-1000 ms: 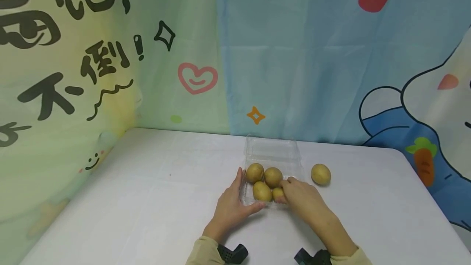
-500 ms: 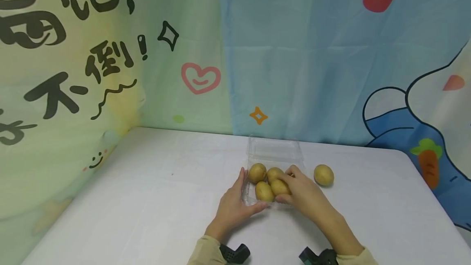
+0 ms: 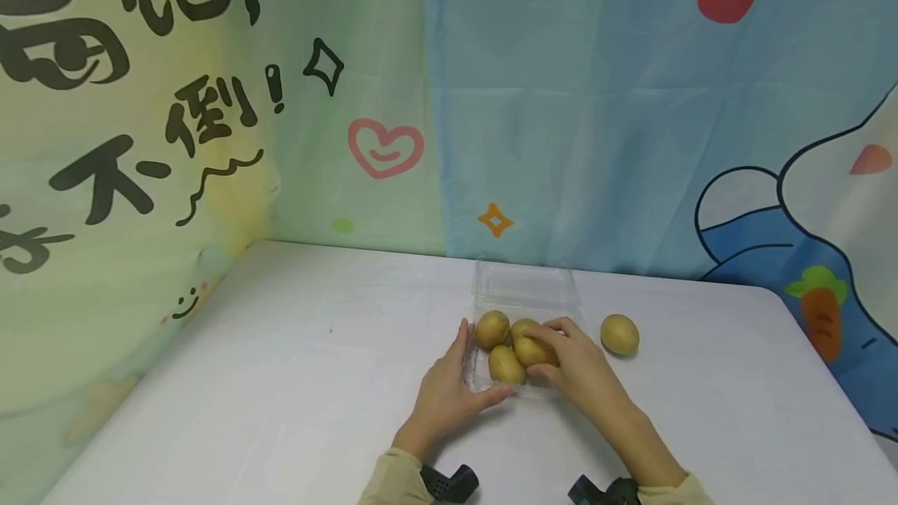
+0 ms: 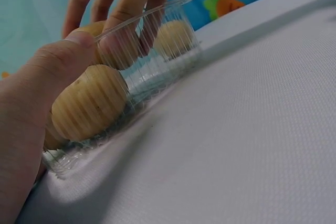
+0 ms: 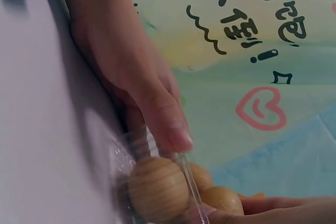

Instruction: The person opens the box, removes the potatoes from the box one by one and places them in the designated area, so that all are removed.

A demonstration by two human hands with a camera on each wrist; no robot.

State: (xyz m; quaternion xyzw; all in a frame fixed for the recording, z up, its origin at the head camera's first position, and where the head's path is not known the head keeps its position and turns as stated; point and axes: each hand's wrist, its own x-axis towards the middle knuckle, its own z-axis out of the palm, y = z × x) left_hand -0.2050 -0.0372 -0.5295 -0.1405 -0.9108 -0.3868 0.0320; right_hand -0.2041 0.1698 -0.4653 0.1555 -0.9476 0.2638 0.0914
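My left hand (image 3: 449,392) grips the near left corner of a clear plastic clamshell box (image 3: 479,371), its thumb along the front wall. Inside, one yellow-brown potato (image 3: 493,330) lies at the back left and another potato (image 3: 507,365) at the front left. A third potato (image 3: 523,327) sits at the back, partly hidden. My right hand (image 3: 582,361) pinches a potato (image 3: 535,350) between thumb and fingers over the box's front right part. In the left wrist view, ridged plastic stands before that held potato (image 4: 119,51) and the right hand's fingers.
Another potato (image 3: 620,335) lies on the white table (image 3: 281,380), right of the box. The box's lid (image 3: 526,284) is folded back toward the printed curtain (image 3: 561,139) behind the table.
My right hand has raised the potato it holds from low in the box's front right corner, slightly up and left against the back potato. The left hand keeps its hold; the head view shifted slightly.
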